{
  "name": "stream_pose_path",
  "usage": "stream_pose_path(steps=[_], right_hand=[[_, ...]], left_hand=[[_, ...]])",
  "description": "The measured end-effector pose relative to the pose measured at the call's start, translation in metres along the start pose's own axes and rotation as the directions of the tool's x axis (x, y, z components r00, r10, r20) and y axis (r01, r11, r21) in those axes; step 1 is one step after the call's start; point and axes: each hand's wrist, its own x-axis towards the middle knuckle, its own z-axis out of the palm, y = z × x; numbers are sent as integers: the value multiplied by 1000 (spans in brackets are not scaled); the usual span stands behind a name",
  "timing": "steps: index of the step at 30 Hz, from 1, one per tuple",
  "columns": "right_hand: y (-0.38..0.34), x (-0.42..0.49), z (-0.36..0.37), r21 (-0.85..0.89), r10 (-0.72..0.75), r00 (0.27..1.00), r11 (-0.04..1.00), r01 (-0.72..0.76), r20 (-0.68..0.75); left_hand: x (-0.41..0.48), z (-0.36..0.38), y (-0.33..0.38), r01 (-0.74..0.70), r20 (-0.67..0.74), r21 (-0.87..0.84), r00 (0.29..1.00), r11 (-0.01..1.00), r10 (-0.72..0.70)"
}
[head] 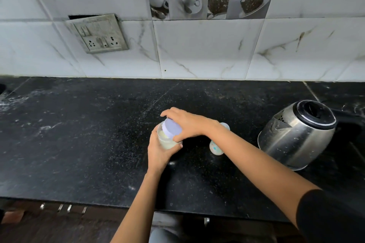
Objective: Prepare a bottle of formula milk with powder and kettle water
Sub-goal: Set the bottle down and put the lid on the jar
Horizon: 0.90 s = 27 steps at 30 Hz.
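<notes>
A clear jar [166,141] with pale powder inside stands on the black counter [79,144] near the middle. My left hand [158,154] wraps around its body from the near side. My right hand [186,125] grips its lilac lid [172,128] from above; the lid sits tilted on the jar's mouth. A small baby bottle [216,147] with a pale patterned body stands just right of the jar, partly hidden behind my right forearm. A steel electric kettle [296,134] with a black lid stands on the right, its spout facing left.
A tiled wall with a switch and socket plate [98,33] rises behind the counter. White powder or dust streaks the counter's left part [17,102]. Drawer handles [63,208] show below the counter's front edge.
</notes>
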Motion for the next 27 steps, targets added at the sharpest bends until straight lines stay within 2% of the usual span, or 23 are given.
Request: stream_pose_path(steps=[5,10,14,16,19,21,23,25,27], right_hand=[[2,13,9,-37,-81,995,996,83,51],[-2,16,7,-143,-89,994,985,97,64],[-7,20,7,-225,-88,987,968,116,131],[-11,18,6,-278,-57,994,957,80,90],[-22,19,18,-372,112,989,917,-142,-100],[-27,20,20,-341,249,950,891,-301,-189],[-25,13,7,-267,330,927,891,-368,-178],[-18,4,-14,-266,309,939,902,-339,-150],[-10,0,-28,-272,167,981,944,-187,-97]], left_hand=[[2,6,-3,48,0,22,999,999,-48],[3,8,-4,72,-21,24,997,997,-71],[3,9,-4,96,-41,36,995,995,-94],[3,9,-5,99,-40,36,994,994,-98],[1,10,-6,100,-48,44,994,994,-98],[2,11,-7,104,-61,46,993,993,-101],[2,10,-8,110,-55,41,993,993,-107],[3,7,-7,114,-45,31,993,993,-113],[4,6,-8,117,-35,32,993,993,-116]])
